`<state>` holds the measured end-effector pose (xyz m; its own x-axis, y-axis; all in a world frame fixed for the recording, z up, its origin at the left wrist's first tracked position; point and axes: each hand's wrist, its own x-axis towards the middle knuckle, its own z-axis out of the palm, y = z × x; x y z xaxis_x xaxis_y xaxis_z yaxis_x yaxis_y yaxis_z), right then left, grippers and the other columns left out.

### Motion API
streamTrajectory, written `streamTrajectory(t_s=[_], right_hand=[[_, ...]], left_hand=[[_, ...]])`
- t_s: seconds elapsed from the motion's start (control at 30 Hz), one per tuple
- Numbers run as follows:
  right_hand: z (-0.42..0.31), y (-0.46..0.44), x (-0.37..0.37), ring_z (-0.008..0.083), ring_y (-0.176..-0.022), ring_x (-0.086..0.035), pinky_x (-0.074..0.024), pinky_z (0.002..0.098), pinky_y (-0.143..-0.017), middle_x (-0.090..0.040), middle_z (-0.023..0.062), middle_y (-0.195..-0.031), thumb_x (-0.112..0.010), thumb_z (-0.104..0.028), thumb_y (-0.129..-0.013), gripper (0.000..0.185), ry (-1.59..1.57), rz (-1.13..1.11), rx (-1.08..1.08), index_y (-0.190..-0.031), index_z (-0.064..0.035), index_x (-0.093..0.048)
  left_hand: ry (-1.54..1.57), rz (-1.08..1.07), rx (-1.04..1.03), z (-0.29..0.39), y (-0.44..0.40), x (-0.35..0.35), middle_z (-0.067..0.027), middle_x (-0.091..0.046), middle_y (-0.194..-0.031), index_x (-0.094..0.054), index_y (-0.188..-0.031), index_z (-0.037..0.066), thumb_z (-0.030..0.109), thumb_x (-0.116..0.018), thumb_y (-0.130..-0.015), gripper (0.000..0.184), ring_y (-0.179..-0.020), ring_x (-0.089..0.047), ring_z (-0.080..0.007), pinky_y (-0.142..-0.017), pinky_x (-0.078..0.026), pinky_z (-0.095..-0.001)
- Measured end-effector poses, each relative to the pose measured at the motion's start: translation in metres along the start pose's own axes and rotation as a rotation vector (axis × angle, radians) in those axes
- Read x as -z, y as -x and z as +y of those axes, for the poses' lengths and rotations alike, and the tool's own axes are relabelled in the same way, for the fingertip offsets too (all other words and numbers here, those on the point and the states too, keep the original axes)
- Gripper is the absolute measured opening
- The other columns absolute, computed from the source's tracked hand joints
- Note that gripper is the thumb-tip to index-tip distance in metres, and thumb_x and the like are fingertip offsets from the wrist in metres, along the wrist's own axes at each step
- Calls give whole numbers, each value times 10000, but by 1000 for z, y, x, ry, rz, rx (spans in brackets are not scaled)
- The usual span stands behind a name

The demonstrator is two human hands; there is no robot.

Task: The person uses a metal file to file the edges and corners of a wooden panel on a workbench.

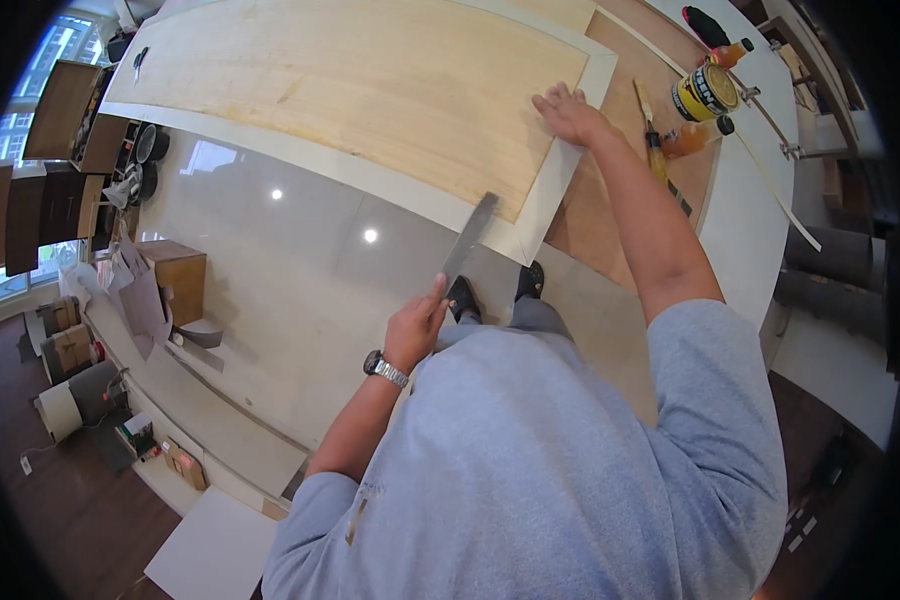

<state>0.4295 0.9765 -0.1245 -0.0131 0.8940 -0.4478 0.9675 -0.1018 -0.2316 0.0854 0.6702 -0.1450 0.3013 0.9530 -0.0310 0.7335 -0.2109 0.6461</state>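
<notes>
Gripping file, left hand curled, right hand spread on panel

Daylight shows in the window; brown cabinets stand beside it, a box farther from it, dark floor below it, glossy pale floor, dotted with reflected light, well away from it

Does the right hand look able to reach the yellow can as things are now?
Probably yes: the right hand rests on the panel, seemingly holding nothing, and only a thin tool seems to lie between it and the can.
</notes>
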Motion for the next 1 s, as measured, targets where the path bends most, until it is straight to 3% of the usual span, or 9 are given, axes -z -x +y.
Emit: streamTrajectory(t_s=[0.07,0.17,0.2,0.37,0.47,0.7,0.8,0.9,1.0], right_hand=[[-4,4,5,410,-1520,-110,-209,552,-1207,-125,58,-1674,-215,-641,-1001,756,3,-42,22,-1587,-164,-243],[23,-39,-21,414,-1517,-121,-231,542,-1204,-144,62,-1669,-207,-634,-1005,754,259,-42,185,-1579,-149,-260],[22,-29,-22,414,-1515,-128,-238,546,-1201,-148,61,-1668,-206,-638,-1003,759,186,-37,132,-1576,-145,-268],[0,3,1,405,-1512,-154,-251,561,-1193,-154,47,-1667,-212,-654,-995,779,32,22,12,-1572,-135,-283],[-5,10,7,399,-1515,-149,-243,563,-1195,-148,43,-1669,-222,-659,-991,792,30,9,10,-1579,-131,-264],[6,-11,-5,402,-1514,-148,-234,565,-1197,-132,42,-1673,-218,-647,-997,789,31,8,52,-1578,-115,-261],[18,-38,-19,400,-1516,-146,-227,554,-1203,-124,51,-1674,-209,-647,-999,789,80,-4,129,-1578,-114,-260],[20,-29,-24,409,-1514,-143,-205,527,-1217,-121,83,-1672,-201,-643,-1002,788,75,-21,97,-1575,-106,-267],[-3,1,4,420,-1511,-143,-197,512,-1223,-130,105,-1668,-201,-642,-1001,793,24,-15,36,-1571,-95,-275]], left_hand=[[42,5,16,0,5,-8,-129,-670,-803,-438,-1495,267,260,-631,-960,569,-692,-643,-341,-602,-520,-460],[-41,-103,96,37,-40,-25,-126,-677,-809,-441,-1495,250,240,-628,-964,564,-709,-651,-342,-626,-530,-457],[-35,-91,82,42,-41,-29,-127,-678,-808,-441,-1496,246,238,-627,-965,562,-715,-654,-342,-630,-533,-454],[0,173,-74,27,-13,-24,-141,-671,-789,-439,-1498,240,229,-618,-972,556,-736,-664,-340,-644,-537,-449],[-22,-51,209,15,30,-9,-149,-662,-776,-445,-1493,238,225,-620,-968,553,-733,-663,-341,-643,-535,-454],[-21,-58,-21,67,-72,-39,-180,-660,-774,-481,-1473,185,244,-628,-967,530,-701,-647,-363,-647,-529,-436],[18,115,-122,44,-31,-30,-147,-695,-852,-407,-1509,236,251,-587,-985,555,-761,-666,-356,-657,-546,-452],[-3,-64,161,25,23,-9,-142,-699,-858,-391,-1519,234,255,-581,-988,564,-767,-667,-351,-661,-545,-450],[-3,-102,113,39,-3,-25,-136,-696,-845,-401,-1517,238,244,-588,-983,566,-751,-669,-341,-653,-545,-444]])
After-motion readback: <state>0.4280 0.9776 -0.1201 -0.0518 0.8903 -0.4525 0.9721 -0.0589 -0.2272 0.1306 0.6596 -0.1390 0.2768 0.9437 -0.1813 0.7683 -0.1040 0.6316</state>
